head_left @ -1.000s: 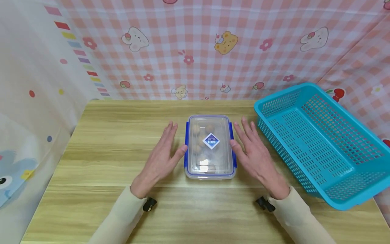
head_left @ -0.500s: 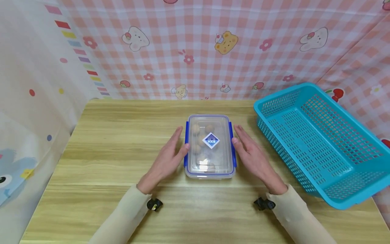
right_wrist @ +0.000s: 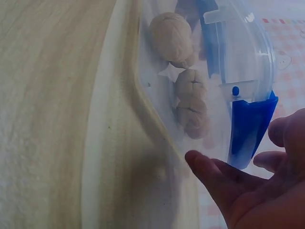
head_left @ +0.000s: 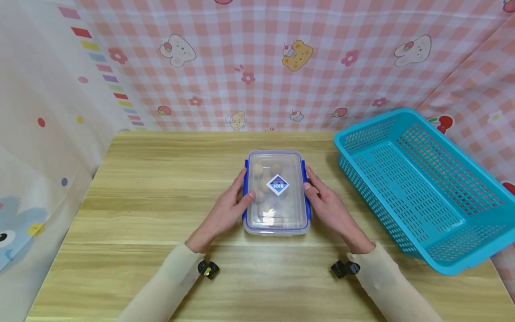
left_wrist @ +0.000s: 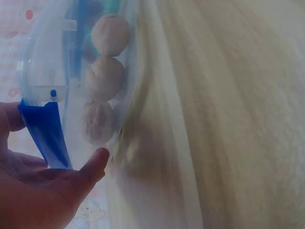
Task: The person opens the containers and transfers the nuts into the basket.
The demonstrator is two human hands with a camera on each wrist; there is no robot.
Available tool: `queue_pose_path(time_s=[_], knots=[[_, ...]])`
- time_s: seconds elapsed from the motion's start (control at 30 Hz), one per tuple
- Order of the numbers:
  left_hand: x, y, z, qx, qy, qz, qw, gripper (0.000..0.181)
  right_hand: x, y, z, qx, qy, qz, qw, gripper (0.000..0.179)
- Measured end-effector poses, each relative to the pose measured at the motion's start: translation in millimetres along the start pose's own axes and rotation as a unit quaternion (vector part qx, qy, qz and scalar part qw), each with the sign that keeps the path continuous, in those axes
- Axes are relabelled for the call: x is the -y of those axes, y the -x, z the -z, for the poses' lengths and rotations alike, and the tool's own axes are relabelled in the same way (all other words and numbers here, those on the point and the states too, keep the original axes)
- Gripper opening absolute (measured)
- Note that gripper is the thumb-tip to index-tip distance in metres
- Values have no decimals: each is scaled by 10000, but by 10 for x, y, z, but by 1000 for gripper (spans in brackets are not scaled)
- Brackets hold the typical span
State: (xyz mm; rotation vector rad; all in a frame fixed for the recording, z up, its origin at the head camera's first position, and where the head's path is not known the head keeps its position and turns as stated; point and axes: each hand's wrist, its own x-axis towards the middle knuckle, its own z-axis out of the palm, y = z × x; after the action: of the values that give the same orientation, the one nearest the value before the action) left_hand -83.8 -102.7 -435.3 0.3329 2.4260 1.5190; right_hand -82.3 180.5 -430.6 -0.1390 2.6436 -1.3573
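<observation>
A clear lidded plastic food box [head_left: 277, 210] with blue side latches stands on the table. Through its wall, in the left wrist view, show several light-brown, wrinkled balls [left_wrist: 110, 34] that look like walnuts. My left hand [head_left: 225, 210] lies along the box's left side, its thumb over the lid's edge and its fingers fairly straight by the blue latch [left_wrist: 47, 133]. On the opposite side, my right hand [head_left: 334, 210] sets its fingers against the right latch [right_wrist: 250, 129], thumb at the rim. Both hands meet the box from the sides; the lid is on.
A turquoise perforated basket [head_left: 406, 197] stands at the right of the wooden table [head_left: 141, 201], beyond the right hand. A pink checked cloth [head_left: 257, 58] hangs behind the table's back edge.
Both hands have moved inward from beside the box to its sides, the fingers drawing closer together. The box and basket have stayed in place.
</observation>
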Motion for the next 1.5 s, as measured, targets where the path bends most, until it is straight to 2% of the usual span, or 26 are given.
queue_pose_path(time_s=[0.17, 0.47, 0.93, 1.27, 1.5], knots=[[2, -12, -24, -14, -195, -199, 9996, 70, -6, -9, -34, -38, 87, -157, 9998, 59], [-1, -13, -35, -13, -332, -333, 9989, 68, -36, -25, -76, -106, 49, -51, 9999, 57], [17, -16, -42, 13, -358, -219, 9991, 70, -42, -37, -140, -121, -289, 165, 9994, 54], [20, 1, -51, -53, -376, -244, 9990, 69, -13, -48, -184, -270, -154, 410, 9987, 52], [4, -3, -63, -75, -430, -214, 9988, 70, 4, -48, -177, -205, -54, 427, 9989, 52]])
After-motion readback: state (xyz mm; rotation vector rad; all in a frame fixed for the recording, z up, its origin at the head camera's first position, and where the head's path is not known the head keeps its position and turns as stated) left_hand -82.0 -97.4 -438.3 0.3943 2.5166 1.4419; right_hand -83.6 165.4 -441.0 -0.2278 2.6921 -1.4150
